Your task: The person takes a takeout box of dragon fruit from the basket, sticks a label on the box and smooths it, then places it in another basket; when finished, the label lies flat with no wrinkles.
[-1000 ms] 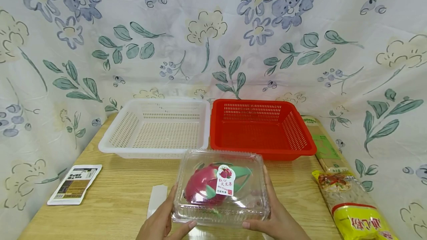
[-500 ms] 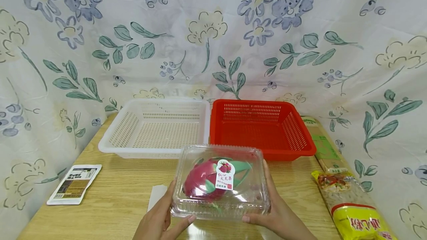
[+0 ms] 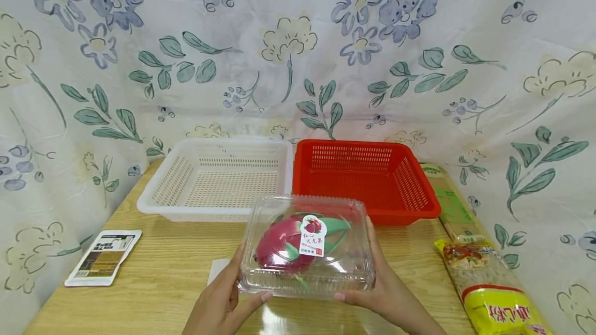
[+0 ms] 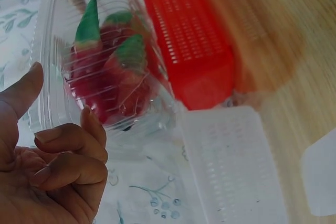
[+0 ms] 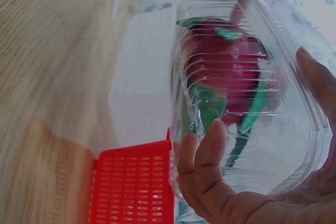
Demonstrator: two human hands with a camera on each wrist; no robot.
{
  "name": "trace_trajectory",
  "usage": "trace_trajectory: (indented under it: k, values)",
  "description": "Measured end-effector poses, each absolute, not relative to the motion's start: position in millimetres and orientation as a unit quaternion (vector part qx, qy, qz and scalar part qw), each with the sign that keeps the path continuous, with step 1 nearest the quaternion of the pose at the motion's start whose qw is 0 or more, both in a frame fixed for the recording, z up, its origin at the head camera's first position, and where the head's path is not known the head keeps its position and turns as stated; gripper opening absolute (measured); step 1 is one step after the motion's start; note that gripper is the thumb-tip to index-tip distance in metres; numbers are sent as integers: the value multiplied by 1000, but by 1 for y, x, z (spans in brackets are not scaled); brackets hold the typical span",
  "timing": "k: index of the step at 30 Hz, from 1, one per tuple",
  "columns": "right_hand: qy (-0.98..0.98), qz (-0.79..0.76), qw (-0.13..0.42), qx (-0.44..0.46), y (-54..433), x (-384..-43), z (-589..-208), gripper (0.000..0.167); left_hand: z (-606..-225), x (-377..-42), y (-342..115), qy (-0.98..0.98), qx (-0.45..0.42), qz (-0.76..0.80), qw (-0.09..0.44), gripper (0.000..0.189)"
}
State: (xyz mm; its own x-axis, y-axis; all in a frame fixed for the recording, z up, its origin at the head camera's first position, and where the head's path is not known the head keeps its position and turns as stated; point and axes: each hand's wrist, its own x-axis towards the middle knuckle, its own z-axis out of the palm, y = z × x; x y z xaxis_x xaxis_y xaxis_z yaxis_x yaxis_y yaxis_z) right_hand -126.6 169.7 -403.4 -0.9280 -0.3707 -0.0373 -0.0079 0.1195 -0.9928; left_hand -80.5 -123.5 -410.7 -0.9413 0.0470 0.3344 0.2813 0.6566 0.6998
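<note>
A clear plastic clamshell box is held above the table between both hands, its lid closed. Inside lies a pink dragon fruit with green tips, under a white label on the lid. My left hand grips the box's left end, thumb at the near edge and fingers underneath. At the right end my right hand holds it the same way, thumb at the near edge. In the right wrist view, two curled fingers press on the box's ribbed underside.
A white basket and a red basket stand side by side behind the box. To the left lies a white pouch. A yellow-printed bag and a green-labelled packet line the right edge. A white slip shows by my left hand.
Both hands have raised the box slightly and moved it away from the person, so its far edge now overlaps the fronts of the baskets more. The other things stay put.
</note>
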Motion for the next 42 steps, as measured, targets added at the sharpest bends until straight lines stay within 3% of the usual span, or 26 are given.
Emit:
trace_trajectory:
  k: [3,6,11,24,32,42]
  values:
    - [732,-658,131,-119,167,-127,-402,131,-417,-84,-125,-894,-123,-385,194,95]
    - [733,-659,124,-114,167,-129,-400,132,-419,-86,-125,-892,-121,-386,202,94]
    - [746,-647,118,-103,170,-130,-401,130,-415,-87,-121,-893,-110,-394,185,92]
    - [780,-610,77,-113,175,-139,-402,126,-400,-94,-114,-904,-46,-416,80,90]
    - [777,-610,69,-141,177,-146,-405,125,-400,-98,-114,-908,-47,-411,71,90]
    - [778,-607,67,-147,179,-152,-405,125,-400,-101,-112,-906,-71,-404,107,89]
